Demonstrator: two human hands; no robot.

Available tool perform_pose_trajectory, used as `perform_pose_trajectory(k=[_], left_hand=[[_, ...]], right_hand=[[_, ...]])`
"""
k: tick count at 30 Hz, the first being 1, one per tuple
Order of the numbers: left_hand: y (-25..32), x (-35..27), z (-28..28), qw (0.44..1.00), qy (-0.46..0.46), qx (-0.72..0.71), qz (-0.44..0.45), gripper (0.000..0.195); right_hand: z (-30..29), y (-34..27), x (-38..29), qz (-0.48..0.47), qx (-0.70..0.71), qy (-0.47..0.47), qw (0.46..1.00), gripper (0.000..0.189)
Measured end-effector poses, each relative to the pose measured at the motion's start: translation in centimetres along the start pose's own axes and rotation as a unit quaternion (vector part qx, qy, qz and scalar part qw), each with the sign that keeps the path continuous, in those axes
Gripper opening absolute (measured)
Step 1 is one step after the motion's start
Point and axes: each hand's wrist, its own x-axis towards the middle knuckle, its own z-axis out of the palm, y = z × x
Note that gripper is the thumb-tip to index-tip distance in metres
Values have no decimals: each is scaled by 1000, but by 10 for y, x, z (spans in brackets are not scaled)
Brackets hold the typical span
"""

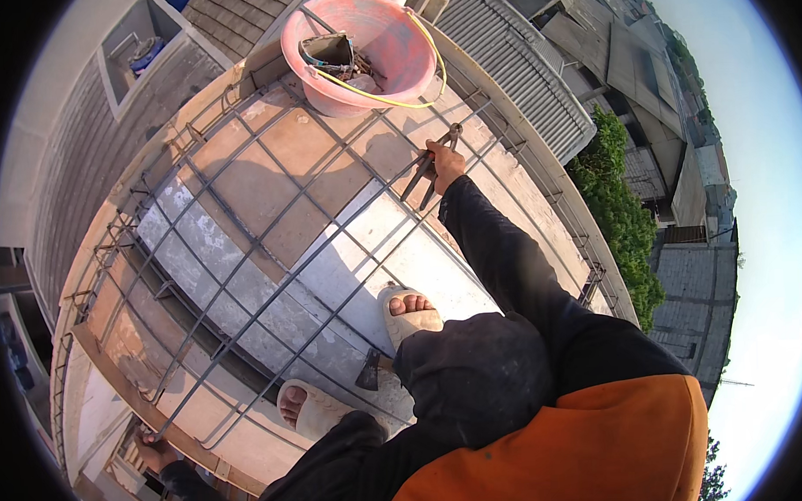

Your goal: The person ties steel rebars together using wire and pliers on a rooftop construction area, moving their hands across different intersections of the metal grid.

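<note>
My right hand [447,164] holds a pair of end-cutting pincers [456,130] over the steel bar grid [337,223]; its handles are spread and its jaws are at the upper side. At the lower left, my left hand [155,452] is at the board edge by the end of a bar; whether its fingers close on the bar I cannot tell. The grid of thin bars lies over boards and a grey sheet. A dark metal blade [368,371], perhaps a hatchet head, lies between my sandalled feet. A pink bucket [404,55] with a yellow handle holds scraps and a dark container.
Raised wooden formwork boards [161,126] edge the deck, with bent-bar cages [195,133] along them. A long dark gap [198,324] runs beneath the grid. Beyond the edges lie lower roofs, a corrugated roof [513,54] and a green tree [612,216]. Timber framing shows below my left hand.
</note>
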Motion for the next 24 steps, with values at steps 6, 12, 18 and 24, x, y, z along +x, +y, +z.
perform_pose_trajectory(k=[6, 12, 18, 24], left_hand=[[-36, -42, 55, 989, 134, 53, -13, 29], [-32, -28, 1, 960, 177, 218, -26, 32], [-54, -24, 20, 952, 205, 222, -49, 27], [-69, -2, -21, 964, 127, 211, -97, 20]], right_hand=[[-22, -4, 3, -26, -22, 28, 999, 20], [-8, 5, -2, -19, -33, 9, 999, 21], [-26, 9, 4, -14, -50, 38, 998, 18], [-30, 11, 17, -39, -187, 39, 981, 18]])
